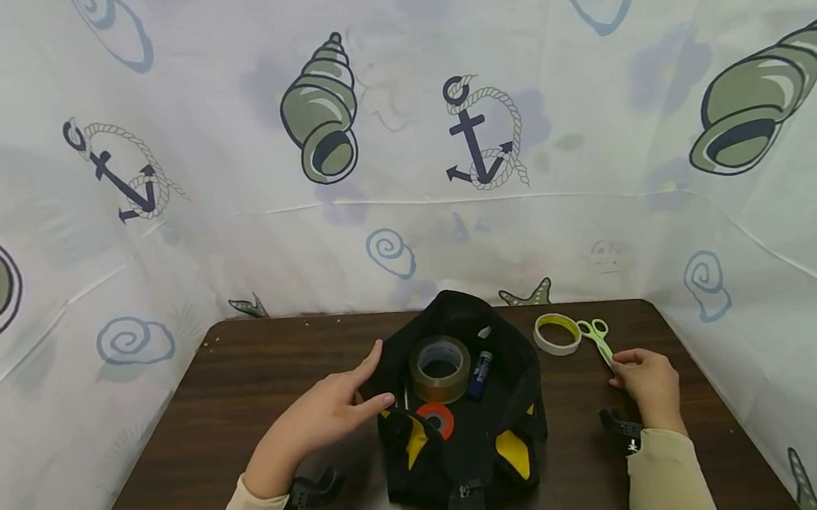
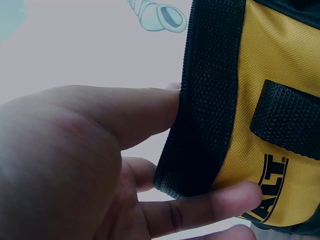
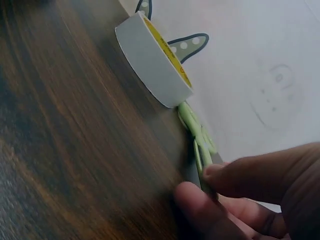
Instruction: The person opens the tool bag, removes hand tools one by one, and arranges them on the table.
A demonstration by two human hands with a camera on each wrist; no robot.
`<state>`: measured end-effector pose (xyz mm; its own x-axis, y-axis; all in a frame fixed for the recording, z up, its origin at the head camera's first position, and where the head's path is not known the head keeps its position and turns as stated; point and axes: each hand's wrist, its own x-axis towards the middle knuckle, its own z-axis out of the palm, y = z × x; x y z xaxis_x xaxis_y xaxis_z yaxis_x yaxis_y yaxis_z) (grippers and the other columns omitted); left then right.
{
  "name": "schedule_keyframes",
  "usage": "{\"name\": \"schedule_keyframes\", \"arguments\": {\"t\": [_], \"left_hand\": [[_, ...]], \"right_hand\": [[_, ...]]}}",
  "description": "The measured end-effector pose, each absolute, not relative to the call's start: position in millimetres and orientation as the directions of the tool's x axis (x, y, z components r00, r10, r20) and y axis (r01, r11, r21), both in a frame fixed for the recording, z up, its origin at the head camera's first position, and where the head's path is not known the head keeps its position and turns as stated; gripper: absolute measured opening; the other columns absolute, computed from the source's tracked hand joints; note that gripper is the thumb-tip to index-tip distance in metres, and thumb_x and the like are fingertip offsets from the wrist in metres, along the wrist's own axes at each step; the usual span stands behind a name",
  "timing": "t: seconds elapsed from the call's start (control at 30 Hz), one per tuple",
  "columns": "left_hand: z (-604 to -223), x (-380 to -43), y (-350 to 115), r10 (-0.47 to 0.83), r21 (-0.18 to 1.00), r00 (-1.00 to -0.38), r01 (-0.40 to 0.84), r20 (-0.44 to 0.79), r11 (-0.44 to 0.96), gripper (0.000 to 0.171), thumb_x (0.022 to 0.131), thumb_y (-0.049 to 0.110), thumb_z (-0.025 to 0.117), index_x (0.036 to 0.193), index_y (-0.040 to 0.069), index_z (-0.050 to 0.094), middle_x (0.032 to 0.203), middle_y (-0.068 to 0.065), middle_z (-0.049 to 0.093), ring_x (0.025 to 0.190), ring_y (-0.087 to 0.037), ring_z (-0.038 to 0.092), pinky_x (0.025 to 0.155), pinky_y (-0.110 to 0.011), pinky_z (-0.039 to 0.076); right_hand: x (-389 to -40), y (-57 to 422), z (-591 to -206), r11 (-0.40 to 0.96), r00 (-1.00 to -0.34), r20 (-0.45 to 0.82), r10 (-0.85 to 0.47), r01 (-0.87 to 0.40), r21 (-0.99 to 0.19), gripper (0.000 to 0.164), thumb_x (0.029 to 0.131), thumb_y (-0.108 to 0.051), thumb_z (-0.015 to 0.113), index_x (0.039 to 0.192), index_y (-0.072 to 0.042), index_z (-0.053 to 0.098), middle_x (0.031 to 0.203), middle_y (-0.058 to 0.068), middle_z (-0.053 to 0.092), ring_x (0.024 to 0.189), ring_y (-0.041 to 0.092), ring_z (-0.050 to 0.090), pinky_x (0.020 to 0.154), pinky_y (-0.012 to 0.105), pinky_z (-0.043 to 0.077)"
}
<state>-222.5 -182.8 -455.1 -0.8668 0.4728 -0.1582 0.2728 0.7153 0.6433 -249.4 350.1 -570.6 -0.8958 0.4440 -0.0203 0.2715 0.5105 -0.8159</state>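
Observation:
A black and yellow tool bag [image 1: 465,455] stands unzipped on the table. My left hand [image 1: 316,416] holds its left rim; in the left wrist view the thumb lies at the zipper edge and a finger reaches across the yellow side [image 2: 250,100]. To the right of the bag, my right hand [image 1: 650,386] pinches light green scissors [image 1: 598,338] at the blade end between thumb and fingers. The scissors' handle loops point away, beside a white tape roll [image 3: 150,65] with a yellow inner ring.
Inside the bag are a wide brown tape roll [image 1: 439,390], a small blue tube [image 1: 479,376] and a red-orange roll [image 1: 424,412]. The dark wooden table [image 1: 242,369] meets a white printed cloth [image 1: 396,125] at its back and sides.

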Motion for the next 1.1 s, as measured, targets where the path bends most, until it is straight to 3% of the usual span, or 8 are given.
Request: {"name": "schedule_keyframes", "arguments": {"t": [0.17, 0.3, 0.43, 0.6, 0.67, 0.83, 0.97, 1.1], "left_hand": [[-454, -223, -182, 0.47, 0.639, -0.869, 0.274, -0.156, 0.719, 0.092, 0.105, 0.068, 0.06, 0.172, 0.048, 0.001, 0.091, 0.0, 0.067, 0.073, -0.013, 0.062, 0.091, -0.045, 0.051], [-453, -222, -182, 0.473, 0.643, -0.867, 0.273, -0.157, 0.715, 0.092, 0.105, 0.068, 0.06, 0.173, 0.048, 0.001, 0.085, 0.0, 0.064, 0.066, -0.014, 0.058, 0.088, -0.043, 0.051], [-452, -221, -182, 0.472, 0.649, -0.864, 0.26, -0.174, 0.715, 0.093, 0.105, 0.067, 0.062, 0.172, 0.049, 0.001, 0.078, -0.005, 0.061, 0.053, -0.017, 0.045, 0.082, -0.042, 0.049], [-452, -221, -182, 0.474, 0.642, -0.867, 0.278, -0.153, 0.715, 0.092, 0.105, 0.067, 0.061, 0.173, 0.046, 0.003, 0.109, -0.005, 0.073, 0.075, -0.012, 0.062, 0.09, -0.045, 0.052], [-451, -221, -182, 0.478, 0.641, -0.866, 0.284, -0.148, 0.713, 0.092, 0.105, 0.067, 0.06, 0.173, 0.046, 0.003, 0.109, -0.004, 0.073, 0.077, -0.013, 0.064, 0.091, -0.045, 0.051], [-452, -221, -182, 0.486, 0.642, -0.859, 0.285, -0.158, 0.712, 0.092, 0.106, 0.067, 0.06, 0.173, 0.047, 0.0, 0.085, -0.003, 0.062, 0.061, -0.017, 0.056, 0.087, -0.043, 0.048], [-452, -221, -182, 0.486, 0.638, -0.859, 0.286, -0.16, 0.715, 0.092, 0.106, 0.067, 0.059, 0.173, 0.047, 0.001, 0.087, -0.003, 0.062, 0.063, -0.017, 0.057, 0.088, -0.042, 0.048], [-451, -220, -183, 0.489, 0.64, -0.86, 0.293, -0.148, 0.71, 0.091, 0.106, 0.066, 0.06, 0.173, 0.046, 0.002, 0.102, -0.001, 0.07, 0.078, -0.013, 0.064, 0.092, -0.045, 0.05]], "right_hand": [[-253, 350, -570, 0.497, -0.917, -0.066, 0.394, 0.273, -0.823, 0.034, 0.102, -0.007, 0.071, 0.13, 0.011, 0.07, 0.101, 0.023, 0.08, 0.069, 0.011, 0.077, 0.062, 0.019, 0.054], [-256, 352, -571, 0.492, -0.919, -0.075, 0.386, 0.274, -0.826, 0.036, 0.101, -0.005, 0.07, 0.133, 0.01, 0.069, 0.101, 0.02, 0.078, 0.071, 0.01, 0.077, 0.063, 0.019, 0.053], [-257, 352, -573, 0.481, -0.92, -0.084, 0.383, 0.277, -0.832, 0.037, 0.101, -0.002, 0.068, 0.136, 0.011, 0.067, 0.102, 0.019, 0.075, 0.07, 0.009, 0.076, 0.063, 0.021, 0.057], [-260, 353, -576, 0.487, -0.939, -0.073, 0.337, 0.24, -0.84, 0.039, 0.105, 0.001, 0.063, 0.141, 0.014, 0.062, 0.112, 0.026, 0.065, 0.068, 0.007, 0.074, 0.065, 0.023, 0.062], [-261, 355, -576, 0.496, -0.945, -0.077, 0.317, 0.234, -0.836, 0.04, 0.107, 0.0, 0.061, 0.144, 0.015, 0.06, 0.117, 0.028, 0.061, 0.068, 0.006, 0.074, 0.065, 0.023, 0.062], [-262, 356, -576, 0.496, -0.948, -0.1, 0.304, 0.247, -0.833, 0.041, 0.107, -0.002, 0.06, 0.146, 0.014, 0.059, 0.126, 0.031, 0.059, 0.07, 0.005, 0.074, 0.067, 0.023, 0.062], [-260, 356, -574, 0.481, -0.948, -0.111, 0.298, 0.249, -0.84, 0.041, 0.107, -0.001, 0.061, 0.146, 0.013, 0.059, 0.123, 0.029, 0.059, 0.071, 0.005, 0.075, 0.068, 0.023, 0.062], [-259, 355, -574, 0.436, -0.948, -0.122, 0.293, 0.246, -0.865, 0.042, 0.107, 0.001, 0.06, 0.146, 0.015, 0.058, 0.119, 0.027, 0.059, 0.071, 0.005, 0.073, 0.069, 0.023, 0.063]]}}
